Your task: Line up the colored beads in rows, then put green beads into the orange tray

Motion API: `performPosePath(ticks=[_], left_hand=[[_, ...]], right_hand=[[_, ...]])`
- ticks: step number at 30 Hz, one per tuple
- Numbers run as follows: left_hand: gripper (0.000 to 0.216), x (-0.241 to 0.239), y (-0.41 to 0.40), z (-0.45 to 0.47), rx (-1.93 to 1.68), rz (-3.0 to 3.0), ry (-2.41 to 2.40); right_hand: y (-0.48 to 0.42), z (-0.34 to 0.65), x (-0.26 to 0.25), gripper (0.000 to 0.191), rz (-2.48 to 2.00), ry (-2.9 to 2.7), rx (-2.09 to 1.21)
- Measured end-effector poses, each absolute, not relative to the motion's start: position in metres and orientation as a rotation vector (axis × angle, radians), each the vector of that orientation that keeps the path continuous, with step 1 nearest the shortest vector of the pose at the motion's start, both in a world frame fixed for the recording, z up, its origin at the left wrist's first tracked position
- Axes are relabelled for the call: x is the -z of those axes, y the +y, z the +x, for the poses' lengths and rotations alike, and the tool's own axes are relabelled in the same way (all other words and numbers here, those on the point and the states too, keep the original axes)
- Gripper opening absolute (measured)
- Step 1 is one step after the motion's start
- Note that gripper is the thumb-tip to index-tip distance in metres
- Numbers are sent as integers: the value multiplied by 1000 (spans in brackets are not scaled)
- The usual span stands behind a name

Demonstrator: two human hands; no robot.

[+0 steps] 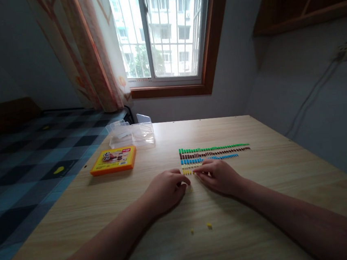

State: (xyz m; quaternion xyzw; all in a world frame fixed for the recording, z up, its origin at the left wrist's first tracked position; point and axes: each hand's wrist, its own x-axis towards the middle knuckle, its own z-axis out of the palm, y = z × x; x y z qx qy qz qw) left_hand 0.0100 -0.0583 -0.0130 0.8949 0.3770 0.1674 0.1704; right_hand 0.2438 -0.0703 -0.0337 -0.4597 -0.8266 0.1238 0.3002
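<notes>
Yellow pieces (209, 225): a couple lie loose at lower centre of the frame, nearest the wearer. Well within reach, and clear of both forearms; worth keeping them so, as a dragged wrist could scatter bits this small.

Further up, left hand (167, 192), just left of centre. Fingers curled, thumb and forefinger close together; a small yellow bit (192, 188) lies right by the tips. Cannot tell whether anything is pinched.

Right hand (219, 176), right of centre, thumb and fingers drawn together at the right end of the short yellow row (187, 172). Tips hide the contact; grip cannot be told. Work in hand reads as placing in line. Best done with a light pinch, straight down, square to the neighbour, released without a sideways push.

Beyond: cream row (185, 167), its right part behind the right hand's fingers. Knuckles should ride high there, since a low palm might nudge it. Then blue row (191, 161), brown row (191, 155), green row (190, 150). Left ends roughly flush; a good guide for spacing and alignment.

Left of centre, orange-and-yellow box (115, 159); behind it, clear plastic container (143, 139). Both well apart from the rows.
</notes>
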Motion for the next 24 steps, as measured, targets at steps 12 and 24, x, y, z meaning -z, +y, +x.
performPosePath(ticks=[12,24], left_hand=[[39,12,-64,16,-364,2775,1122],[38,11,-67,20,-338,2768,1180]], right_hand=[[-71,242,35,21,-1241,-2170,-315],[-71,241,34,21,-1243,-2168,-307]])
